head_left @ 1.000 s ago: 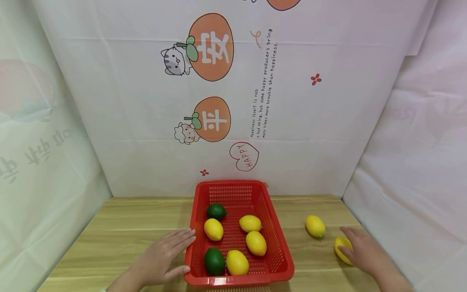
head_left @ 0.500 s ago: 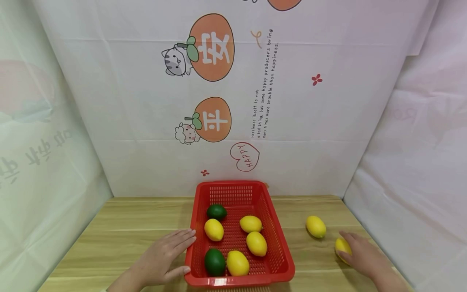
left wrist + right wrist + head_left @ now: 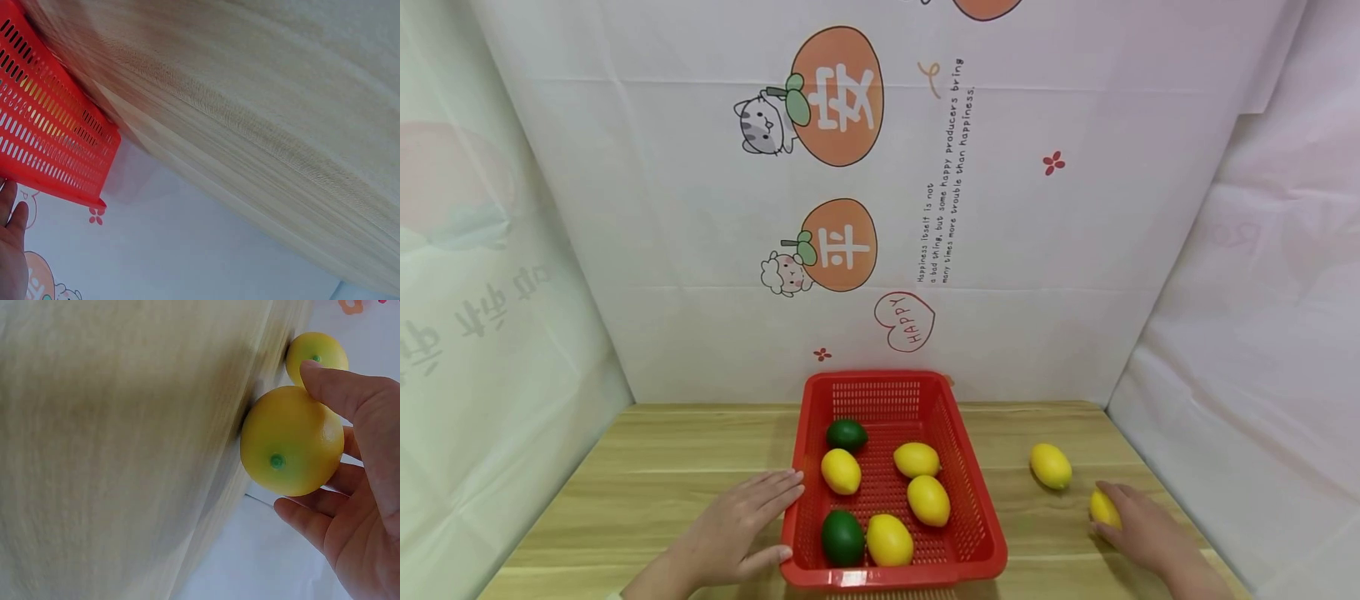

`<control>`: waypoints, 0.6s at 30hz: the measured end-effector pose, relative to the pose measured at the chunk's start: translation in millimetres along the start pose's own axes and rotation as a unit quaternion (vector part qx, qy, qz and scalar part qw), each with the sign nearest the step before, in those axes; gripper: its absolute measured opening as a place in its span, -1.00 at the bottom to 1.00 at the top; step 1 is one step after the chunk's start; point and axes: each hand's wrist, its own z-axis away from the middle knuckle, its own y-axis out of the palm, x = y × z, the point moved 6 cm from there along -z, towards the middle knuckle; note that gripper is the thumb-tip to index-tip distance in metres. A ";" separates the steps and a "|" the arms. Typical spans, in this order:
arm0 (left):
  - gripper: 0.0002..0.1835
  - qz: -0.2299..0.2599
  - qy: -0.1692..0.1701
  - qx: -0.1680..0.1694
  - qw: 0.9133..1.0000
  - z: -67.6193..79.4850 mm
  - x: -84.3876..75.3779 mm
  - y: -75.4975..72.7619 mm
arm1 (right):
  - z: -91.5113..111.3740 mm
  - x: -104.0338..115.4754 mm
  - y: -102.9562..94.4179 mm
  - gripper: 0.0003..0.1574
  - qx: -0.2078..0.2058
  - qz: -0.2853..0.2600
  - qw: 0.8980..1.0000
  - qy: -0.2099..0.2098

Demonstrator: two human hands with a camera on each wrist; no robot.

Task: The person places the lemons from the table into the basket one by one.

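Note:
My right hand (image 3: 1142,525) holds a yellow lemon (image 3: 1103,508) low at the table's right side. The right wrist view shows the thumb on one side of this lemon (image 3: 290,440) and curled fingers round the other. Just beyond it lies a second lemon (image 3: 1050,466), untouched. My left hand (image 3: 733,529) rests with straight fingers against the left rim of a red plastic basket (image 3: 977,500). Inside the basket are several yellow lemons (image 3: 928,500) and two dark green, lemon-shaped fruits (image 3: 842,537). In the left wrist view, the fingertips meet the basket's rim.
The basket stands on a wood-grain table (image 3: 647,475), its far end near a white printed cloth (image 3: 1000,333) that hangs behind. White cloth walls (image 3: 1262,375) close in the table on both sides.
My right fingers and thumb have closed round the near lemon, and the hand has shifted slightly. The left hand, the basket and the other fruit have stayed in place.

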 end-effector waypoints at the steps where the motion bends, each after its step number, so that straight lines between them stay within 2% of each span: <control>1: -0.35 0.001 -0.001 0.001 1.000 -0.1 0.1 0.1 | 0.3 0.3 0.2 -0.23 -0.002 0.000 1.000 -0.001; 9: -0.34 0.004 -0.008 0.006 1.000 -0.6 1.0 0.8 | 1.0 3.4 0.3 -0.17 -0.010 -0.003 1.000 -0.011; 18: -0.35 -0.002 0.010 -0.008 1.000 -0.3 -0.4 -1.4 | -1.2 2.5 1.5 -0.17 0.017 -0.002 1.000 0.008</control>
